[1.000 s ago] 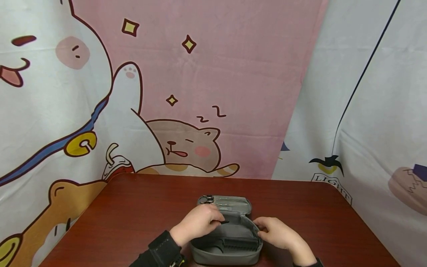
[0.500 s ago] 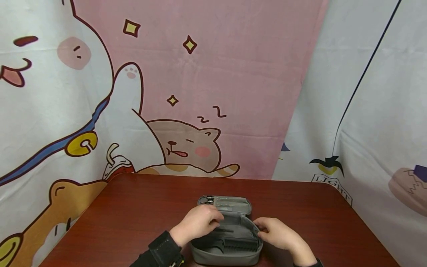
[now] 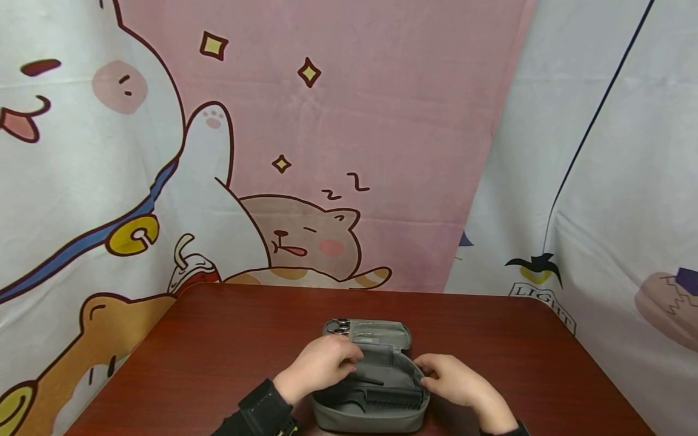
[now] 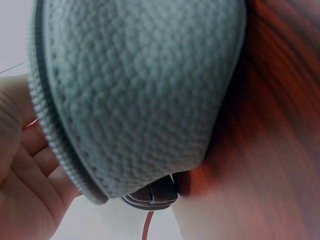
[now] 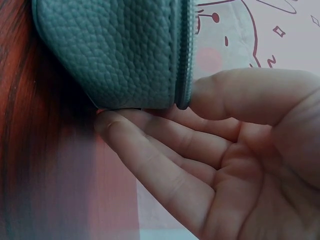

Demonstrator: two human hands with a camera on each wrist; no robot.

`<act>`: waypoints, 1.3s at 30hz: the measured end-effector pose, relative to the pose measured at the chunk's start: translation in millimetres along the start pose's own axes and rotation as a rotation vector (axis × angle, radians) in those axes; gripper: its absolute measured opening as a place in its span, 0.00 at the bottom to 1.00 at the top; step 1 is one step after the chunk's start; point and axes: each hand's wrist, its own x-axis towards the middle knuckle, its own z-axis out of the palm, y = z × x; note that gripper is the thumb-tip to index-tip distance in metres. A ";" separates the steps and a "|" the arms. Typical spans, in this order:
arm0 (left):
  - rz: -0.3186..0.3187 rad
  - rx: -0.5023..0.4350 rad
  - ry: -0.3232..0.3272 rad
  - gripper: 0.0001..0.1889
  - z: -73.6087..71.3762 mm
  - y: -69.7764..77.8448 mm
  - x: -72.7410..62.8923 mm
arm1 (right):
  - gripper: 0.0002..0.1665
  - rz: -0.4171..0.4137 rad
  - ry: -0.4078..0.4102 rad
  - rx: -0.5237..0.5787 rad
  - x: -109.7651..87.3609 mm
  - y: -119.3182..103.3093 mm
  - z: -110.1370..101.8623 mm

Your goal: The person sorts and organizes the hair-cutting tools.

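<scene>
A grey zippered case (image 3: 371,422) with pebbled sides stands unzipped on the table, its lid (image 3: 380,330) folded back. Inside lie a dark comb (image 3: 394,397) and a slim dark stick-like item (image 3: 368,380) whose kind I cannot tell. Over the case's left rim hovers my left hand (image 3: 322,363), its fingers loosely bent and nothing visible in them. At the opposite rim, my right hand (image 3: 455,381) holds the case wall, thumb (image 5: 215,97) against the zipper edge and fingers along the outside. The left wrist view shows the case's outer wall (image 4: 140,90) with the left palm beyond it.
The reddish-brown table (image 3: 245,339) extends around the case. Small scissors (image 3: 342,327) sit in the lid's pocket area. A cartoon-printed cloth (image 3: 382,133) hangs behind the table.
A second ago my left hand held the slim dark item; it has let go, and the item now lies in the case. That hand shifted slightly left; my right hand stayed put.
</scene>
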 end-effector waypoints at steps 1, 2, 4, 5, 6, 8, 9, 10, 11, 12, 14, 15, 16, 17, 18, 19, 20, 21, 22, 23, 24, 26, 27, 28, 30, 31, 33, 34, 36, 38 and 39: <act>-0.001 -0.003 0.001 0.09 -0.3 0.2 -0.3 | 0.15 -0.001 0.001 -0.002 0.2 0.1 0.0; -0.003 -0.006 0.002 0.09 -0.7 0.4 -0.6 | 0.15 -0.001 0.000 -0.001 0.4 0.3 0.0; -0.005 -0.015 0.005 0.09 -1.4 0.9 -1.2 | 0.16 0.003 0.000 0.004 0.7 0.4 -0.2; -0.007 -0.022 0.005 0.09 -1.7 1.1 -1.7 | 0.16 0.005 0.001 0.005 0.9 0.3 -0.4; -0.007 -0.027 0.005 0.09 -1.9 1.4 -2.1 | 0.16 0.008 0.004 0.007 1.0 0.1 -0.6; -0.006 -0.037 0.006 0.09 -2.0 1.8 -2.9 | 0.17 0.012 0.010 0.011 1.0 -0.4 -1.2; -0.005 -0.042 0.007 0.09 -2.0 2.0 -3.4 | 0.18 0.012 0.015 0.012 1.0 -0.6 -1.5; -0.004 -0.048 0.007 0.09 -2.2 2.2 -4.0 | 0.19 0.009 0.022 0.008 0.8 -0.9 -1.8; -0.003 -0.053 0.009 0.09 -2.5 2.3 -4.6 | 0.19 0.008 0.030 0.005 0.6 -1.1 -2.1; -0.005 -0.057 0.012 0.09 -2.8 2.2 -5.1 | 0.20 0.005 0.038 0.004 0.4 -1.1 -2.3; -0.015 -0.072 0.023 0.10 -4.4 2.1 -6.8 | 0.20 -0.004 0.055 -0.002 0.0 -1.1 -2.9; -0.022 -0.080 0.031 0.10 -5.5 2.0 -7.7 | 0.21 -0.005 0.065 -0.004 -0.2 -0.9 -3.1; -0.030 -0.091 0.041 0.10 -6.5 1.6 -8.7 | 0.21 -0.005 0.075 -0.007 -0.4 -0.7 -3.3; -0.038 -0.106 0.054 0.10 -7.7 1.2 -9.8 | 0.21 -0.005 0.087 -0.007 -0.5 -0.4 -3.3; -0.048 -0.120 0.067 0.11 -8.9 0.8 -10.9 | 0.20 -0.005 0.099 -0.009 -0.6 -0.1 -3.4; -0.056 -0.139 0.081 0.11 -10.3 0.6 -12.1 | 0.20 -0.002 0.112 -0.012 -0.8 -0.1 -3.5; -0.064 -0.158 0.094 0.11 -11.5 0.1 -13.1 | 0.20 -0.004 0.126 -0.012 -0.7 0.0 -3.5; -0.072 -0.178 0.107 0.11 -12.3 -0.6 -14.3 | 0.20 -0.003 0.140 -0.013 -0.8 0.0 -3.4; -0.080 -0.198 0.120 0.11 -13.2 -1.2 -15.5 | 0.19 -0.005 0.152 -0.010 -0.7 0.1 -3.5; -0.087 -0.216 0.133 0.11 -13.8 -2.0 -16.7 | 0.19 -0.010 0.164 -0.009 -0.6 0.0 -3.6; -0.095 -0.231 0.146 0.11 -14.1 -3.0 -17.8 | 0.19 -0.013 0.173 -0.004 -0.7 -0.4 -3.7; -0.107 -0.252 0.175 0.11 -14.1 -5.0 -20.2 | 0.19 -0.022 0.190 0.001 -0.7 -1.3 -4.0; -0.111 -0.259 0.190 0.11 -13.9 -6.1 -21.4 | 0.19 -0.028 0.197 0.002 -0.9 -1.6 -4.2; -0.114 -0.266 0.205 0.11 -14.0 -7.2 -22.4 | 0.19 -0.031 0.204 0.002 -0.9 -1.8 -4.4; -0.121 -0.271 0.233 0.11 -14.1 -9.5 -24.1 | 0.19 -0.030 0.216 0.000 -1.1 -2.4 -4.8; -0.127 -0.272 0.244 0.11 -14.4 -10.4 -24.7 | 0.19 -0.029 0.227 -0.007 -0.9 -2.5 -5.0; -0.140 -0.285 0.269 0.12 -15.4 -12.3 -25.6 | 0.20 -0.025 0.255 -0.008 -0.6 -2.7 -5.0; -0.149 -0.287 0.283 0.12 -16.0 -13.1 -25.8 | 0.20 -0.016 0.269 -0.008 -0.2 -3.0 -4.9; -0.176 -0.298 0.311 0.13 -16.6 -14.8 -26.0 | 0.20 -0.009 0.309 -0.004 0.6 -3.6 -4.6; -0.209 -0.318 0.336 0.13 -17.1 -16.2 -26.3 | 0.19 -0.001 0.350 0.004 2.0 -3.6 -4.0; -0.228 -0.325 0.348 0.13 -17.2 -16.9 -26.5 | 0.19 0.002 0.368 0.009 2.8 -3.4 -3.7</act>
